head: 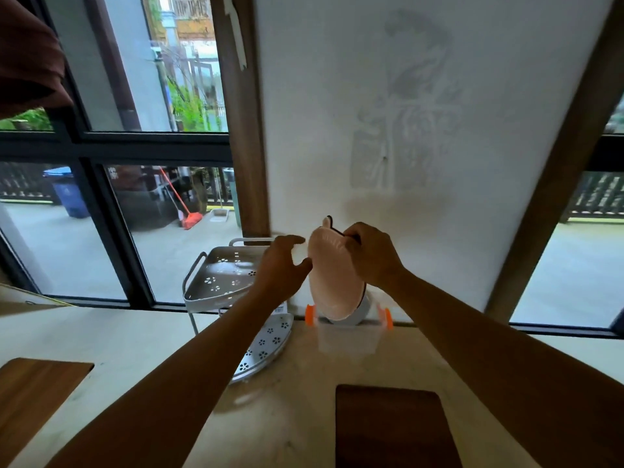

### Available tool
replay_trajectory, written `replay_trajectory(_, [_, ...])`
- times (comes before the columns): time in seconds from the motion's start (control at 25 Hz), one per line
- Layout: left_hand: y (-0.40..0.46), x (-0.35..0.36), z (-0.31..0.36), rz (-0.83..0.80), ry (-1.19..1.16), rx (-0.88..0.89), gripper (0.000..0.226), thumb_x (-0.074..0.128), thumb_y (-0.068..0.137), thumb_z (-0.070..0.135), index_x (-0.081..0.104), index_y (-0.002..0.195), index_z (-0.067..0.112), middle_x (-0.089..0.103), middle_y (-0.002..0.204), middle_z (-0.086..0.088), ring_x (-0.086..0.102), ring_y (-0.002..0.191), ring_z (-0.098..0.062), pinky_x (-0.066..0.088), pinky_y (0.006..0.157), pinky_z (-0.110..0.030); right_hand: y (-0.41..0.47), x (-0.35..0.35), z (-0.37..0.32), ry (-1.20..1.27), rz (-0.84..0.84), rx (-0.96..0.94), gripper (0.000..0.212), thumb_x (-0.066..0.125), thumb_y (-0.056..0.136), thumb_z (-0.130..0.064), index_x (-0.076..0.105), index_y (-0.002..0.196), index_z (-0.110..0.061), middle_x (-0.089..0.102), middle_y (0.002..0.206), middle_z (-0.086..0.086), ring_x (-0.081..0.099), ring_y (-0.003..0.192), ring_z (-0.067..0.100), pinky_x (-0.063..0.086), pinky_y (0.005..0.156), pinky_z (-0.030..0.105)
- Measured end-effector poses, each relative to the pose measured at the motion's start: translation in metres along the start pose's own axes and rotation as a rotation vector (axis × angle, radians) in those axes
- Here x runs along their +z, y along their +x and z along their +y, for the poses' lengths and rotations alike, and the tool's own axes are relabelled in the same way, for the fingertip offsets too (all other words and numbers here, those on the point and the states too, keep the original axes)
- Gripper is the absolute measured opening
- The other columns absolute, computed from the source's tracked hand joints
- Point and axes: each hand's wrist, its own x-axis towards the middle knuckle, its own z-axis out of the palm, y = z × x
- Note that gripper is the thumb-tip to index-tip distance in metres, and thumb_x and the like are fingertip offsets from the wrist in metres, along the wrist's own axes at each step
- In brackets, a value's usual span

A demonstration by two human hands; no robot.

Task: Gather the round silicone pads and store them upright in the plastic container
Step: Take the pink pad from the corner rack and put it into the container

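I have the pads [332, 282] gathered on edge in my right hand [373, 256], a pale pink one facing me with at least one dark-rimmed pad behind it; how many are in the stack I cannot tell. My right fingers [351, 244] are clamped over the top edge of the stack. My left hand [282, 268] is beside the stack's left edge, fingers [293, 241] apart and lightly curled, the thumb touching or almost touching the pink face.

The stack's lower edge is at the mouth of the clear container [347, 337], which stands on the desk [135, 339] against the wall, its orange latches [310, 315] swung out on both sides. A grey-white round edge shows low behind the pink pad; whether it is another pad already inside I cannot say.

As I judge it, the step is lowering the stack in upright. To do it well I keep the right grip firm on top so the pads do not fan apart, and use the left hand as a guide on the near edge, squaring the stack with the opening. The pads look soft and likely to bend or cling to each other, so I lower straight down rather than push at an angle. The container looks light and could slide; I may need the left hand to steady its rim. The rack [223, 275] is just beside on the left, so I keep my left elbow from nudging it.
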Motion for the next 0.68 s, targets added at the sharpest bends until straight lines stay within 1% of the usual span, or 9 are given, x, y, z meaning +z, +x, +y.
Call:
replay_trajectory(0.08, [-0.001, 0.008, 0.0, 0.013, -0.023, -0.041, 0.058, 0.073, 0.084, 0.021, 0.05, 0.137, 0.013, 0.053, 0.14, -0.012, 0.052, 0.125, -0.028, 0.046, 0.104, -0.049, -0.008, -0.016, 0.012, -0.002, 0.005, -0.008, 0.012, 0.051, 0.097, -0.016, 0.062, 0.094, -0.017, 0.061, 0.088, -0.003, 0.055, 0.077, 0.012, 0.036, 0.057, 0.016])
replay_trajectory(0.16, [0.001, 0.014, -0.002, -0.044, -0.021, -0.055, 0.052, 0.068, 0.089, 0.023, 0.051, 0.137, 0.012, 0.056, 0.138, -0.012, 0.054, 0.125, -0.028, 0.046, 0.103, -0.048, -0.013, -0.028, 0.022, -0.012, 0.002, -0.033, 0.012, 0.051, 0.098, -0.016, 0.062, 0.093, -0.019, 0.062, 0.088, -0.003, 0.057, 0.079, 0.014, 0.038, 0.059, 0.018])
replay_trajectory(0.2, [0.002, 0.018, -0.003, -0.098, -0.019, -0.033, 0.042, 0.064, 0.092, 0.025, 0.057, 0.132, 0.013, 0.062, 0.129, -0.009, 0.058, 0.12, -0.027, 0.051, 0.097, -0.044, -0.015, -0.032, 0.028, -0.022, 0.0, -0.046, 0.012, 0.051, 0.098, -0.016, 0.062, 0.094, -0.019, 0.063, 0.089, -0.002, 0.057, 0.08, 0.015, 0.039, 0.06, 0.019])
replay_trajectory(0.24, [0.004, 0.021, -0.003, -0.147, -0.014, -0.006, 0.03, 0.06, 0.094, 0.025, 0.065, 0.122, 0.014, 0.068, 0.116, -0.005, 0.064, 0.11, -0.023, 0.055, 0.085, -0.035, -0.017, -0.034, 0.034, -0.036, -0.001, -0.059, 0.013, 0.051, 0.099, -0.016, 0.063, 0.095, -0.018, 0.063, 0.089, -0.002, 0.057, 0.08, 0.016, 0.039, 0.062, 0.021])
replay_trajectory(0.32, [0.005, 0.026, -0.002, -0.184, 0.042, 0.042, 0.018, 0.058, 0.096, 0.024, 0.074, 0.102, 0.017, 0.07, 0.088, 0.003, 0.067, 0.081, -0.009, 0.044, 0.061, -0.016, -0.018, -0.036, 0.046, -0.063, 0.0, -0.064, 0.014, 0.05, 0.1, -0.016, 0.064, 0.099, -0.016, 0.064, 0.092, 0.0, 0.057, 0.081, 0.016, 0.04, 0.065, 0.024])
replay_trajectory(0.36, [0.005, 0.029, -0.001, -0.178, 0.07, 0.057, 0.018, 0.058, 0.096, 0.024, 0.075, 0.099, 0.017, 0.07, 0.084, 0.004, 0.062, 0.071, 0.0, 0.038, 0.058, -0.012, -0.018, -0.036, 0.052, -0.075, -0.001, -0.058, 0.014, 0.049, 0.1, -0.017, 0.064, 0.101, -0.015, 0.065, 0.093, 0.002, 0.057, 0.081, 0.016, 0.04, 0.065, 0.024])
replay_trajectory(0.44, [0.006, 0.034, 0.0, -0.162, 0.068, 0.064, 0.018, 0.061, 0.095, 0.025, 0.076, 0.1, 0.016, 0.07, 0.083, 0.005, 0.056, 0.066, 0.005, 0.04, 0.059, -0.015, -0.017, -0.033, 0.063, -0.096, -0.003, -0.054, 0.017, 0.047, 0.102, -0.021, 0.063, 0.105, -0.015, 0.067, 0.096, 0.004, 0.058, 0.081, 0.017, 0.042, 0.064, 0.024])
replay_trajectory(0.56, [0.011, 0.039, -0.001, -0.145, 0.054, 0.037, 0.016, 0.065, 0.092, 0.023, 0.077, 0.099, 0.016, 0.072, 0.083, 0.004, 0.061, 0.067, -0.003, 0.043, 0.062, -0.02, -0.012, -0.025, 0.079, -0.142, 0.023, -0.08, 0.019, 0.045, 0.102, -0.026, 0.062, 0.105, -0.017, 0.066, 0.097, 0.004, 0.061, 0.084, 0.021, 0.05, 0.071, 0.035])
replay_trajectory(0.68, [0.023, 0.045, -0.005, -0.11, 0.073, 0.024, 0.013, 0.07, 0.088, 0.021, 0.078, 0.096, 0.016, 0.074, 0.085, 0.002, 0.062, 0.069, -0.006, 0.04, 0.061, -0.014, -0.004, -0.013, 0.103, -0.211, 0.036, -0.111, 0.021, 0.048, 0.1, -0.027, 0.065, 0.103, -0.016, 0.054, 0.095, 0.001, 0.058, 0.085, 0.025, 0.047, 0.074, 0.036])
